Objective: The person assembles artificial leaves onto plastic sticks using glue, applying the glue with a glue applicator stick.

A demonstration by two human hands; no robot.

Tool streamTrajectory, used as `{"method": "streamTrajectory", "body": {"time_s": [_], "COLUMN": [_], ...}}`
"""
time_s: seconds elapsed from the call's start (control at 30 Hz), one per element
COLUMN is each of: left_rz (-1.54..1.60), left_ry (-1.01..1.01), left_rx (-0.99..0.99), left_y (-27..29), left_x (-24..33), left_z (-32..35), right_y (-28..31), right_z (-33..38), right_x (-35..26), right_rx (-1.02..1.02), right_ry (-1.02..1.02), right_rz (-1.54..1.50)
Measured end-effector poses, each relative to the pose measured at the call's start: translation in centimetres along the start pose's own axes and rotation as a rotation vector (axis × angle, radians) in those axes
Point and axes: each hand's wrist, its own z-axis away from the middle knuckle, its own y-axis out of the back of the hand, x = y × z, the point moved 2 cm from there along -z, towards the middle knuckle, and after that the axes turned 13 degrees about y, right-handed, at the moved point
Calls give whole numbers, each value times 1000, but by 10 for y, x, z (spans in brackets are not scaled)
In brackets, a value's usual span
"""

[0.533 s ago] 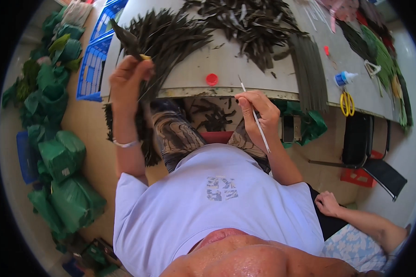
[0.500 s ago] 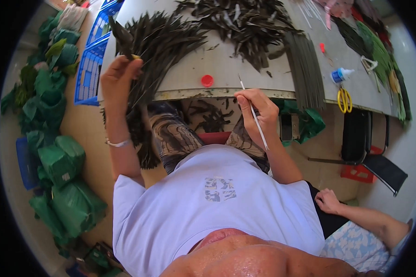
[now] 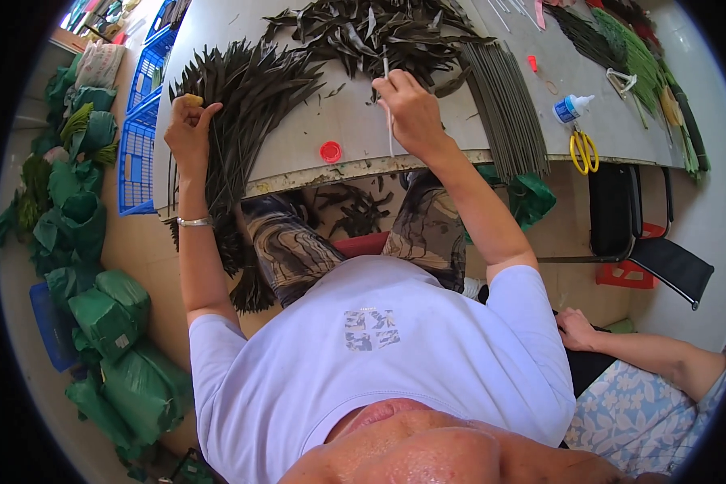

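My left hand (image 3: 189,135) is at the left side of the table, beside a bundle of long dark leaf stems (image 3: 246,105). Its thumb stands apart from the curled fingers, a yellow covering (image 3: 193,100) sits on one fingertip, and I see nothing held. Between the fingers of my right hand (image 3: 412,111) is a thin white stick (image 3: 390,134), roughly upright. That hand is over the near edge of a loose heap of dark leaves (image 3: 355,36). A red round cap (image 3: 330,152) lies on the table between my hands.
To the right lie a row of dark straight stems (image 3: 504,109), a white-and-blue glue bottle (image 3: 571,108) and yellow-handled scissors (image 3: 584,152). Blue crates (image 3: 139,153) flank the table's left. A co-worker's hand (image 3: 577,331) rests at lower right, near a black chair (image 3: 613,210).
My left hand has let go of a dark leaf piece at the bundle and moved slightly down and left. My right hand has moved up with the white stick to the leaf heap.
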Motion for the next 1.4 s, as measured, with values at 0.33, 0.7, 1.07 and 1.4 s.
{"method": "streamTrajectory", "body": {"time_s": [0.33, 0.7, 1.07, 1.4], "left_rz": [241, 600, 1405, 1499], "left_ry": [-515, -269, 633, 651], "left_rx": [73, -619, -1163, -1164], "left_y": [20, -52, -60, -61], "left_x": [75, 115, 77, 82], "left_z": [79, 172, 189, 182], "right_y": [47, 91, 57, 93], "right_z": [-5, 36, 95, 78], "right_x": [-5, -62, 99, 97], "right_rx": [423, 287, -166, -266], "right_ry": [-357, -694, -423, -498], "right_rz": [-579, -1064, 435, 382]}}
